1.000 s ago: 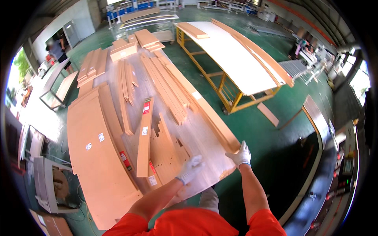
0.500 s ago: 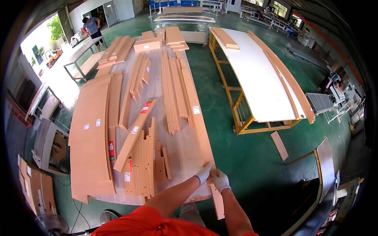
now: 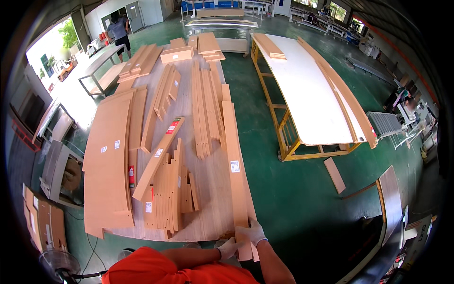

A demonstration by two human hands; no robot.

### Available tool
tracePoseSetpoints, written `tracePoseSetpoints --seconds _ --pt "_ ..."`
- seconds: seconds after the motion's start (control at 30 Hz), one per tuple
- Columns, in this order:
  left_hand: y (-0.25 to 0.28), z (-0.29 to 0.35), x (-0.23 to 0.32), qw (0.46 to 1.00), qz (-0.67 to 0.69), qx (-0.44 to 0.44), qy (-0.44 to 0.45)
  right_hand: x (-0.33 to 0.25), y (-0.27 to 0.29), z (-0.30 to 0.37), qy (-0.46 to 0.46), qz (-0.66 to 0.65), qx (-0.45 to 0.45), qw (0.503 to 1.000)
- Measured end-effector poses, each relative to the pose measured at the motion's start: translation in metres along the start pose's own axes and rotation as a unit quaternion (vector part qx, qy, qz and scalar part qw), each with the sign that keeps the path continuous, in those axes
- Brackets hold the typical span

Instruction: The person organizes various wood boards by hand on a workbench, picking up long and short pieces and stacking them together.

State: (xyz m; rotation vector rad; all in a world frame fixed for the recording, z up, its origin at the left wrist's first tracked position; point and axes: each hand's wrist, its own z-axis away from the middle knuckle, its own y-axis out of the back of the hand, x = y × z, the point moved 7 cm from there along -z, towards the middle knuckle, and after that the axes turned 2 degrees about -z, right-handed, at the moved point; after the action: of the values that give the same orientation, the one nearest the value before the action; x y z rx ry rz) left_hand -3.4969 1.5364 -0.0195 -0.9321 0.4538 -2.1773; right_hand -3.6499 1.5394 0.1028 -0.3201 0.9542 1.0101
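- Left hand [image 3: 230, 247], white-gloved, closed on the near end of a long plank [image 3: 235, 166], at its left edge.
- Right hand [image 3: 254, 232], white-gloved too, laid flat over the same near end, fingers spread along the right edge; hands just beside each other.
- Plank lying along the right edge of a wide spread of boards [image 3: 210, 170], running from near to far; small white square label [image 3: 234, 166] about midway along.
- Left of it, a slanted strip [image 3: 158, 158] with a red label [image 3: 172, 126] at the far end and a white label lower down.
- Far left, a broad curved panel [image 3: 108, 165] with two small white labels.
- Right, a yellow-framed table [image 3: 288, 137] carrying a white sheet [image 3: 307, 90].
- Far, a flat cardboard box [image 3: 176, 54] with a pale label.
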Motion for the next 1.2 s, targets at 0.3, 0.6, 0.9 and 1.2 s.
tracePoseSetpoints --seconds 0.3,0.6,0.9,1.2 --pt "-0.034 -0.002 0.042 0.995 -0.065 -0.054 -0.046 -0.009 0.011 -0.012 0.081 0.234 0.144 0.958" --pt "-0.006 -0.035 0.150 0.994 -0.043 0.094 -0.036 -0.057 0.009 -0.092 0.077 0.219 0.158 0.960" --pt "-0.028 0.025 0.116 0.989 -0.098 0.008 -0.114 -0.043 -0.004 -0.043 -0.045 -0.246 -0.079 0.965" --pt "-0.026 0.114 0.129 0.954 -0.233 -0.148 -0.114 -0.103 -0.026 0.047 0.124 0.018 0.002 0.992"
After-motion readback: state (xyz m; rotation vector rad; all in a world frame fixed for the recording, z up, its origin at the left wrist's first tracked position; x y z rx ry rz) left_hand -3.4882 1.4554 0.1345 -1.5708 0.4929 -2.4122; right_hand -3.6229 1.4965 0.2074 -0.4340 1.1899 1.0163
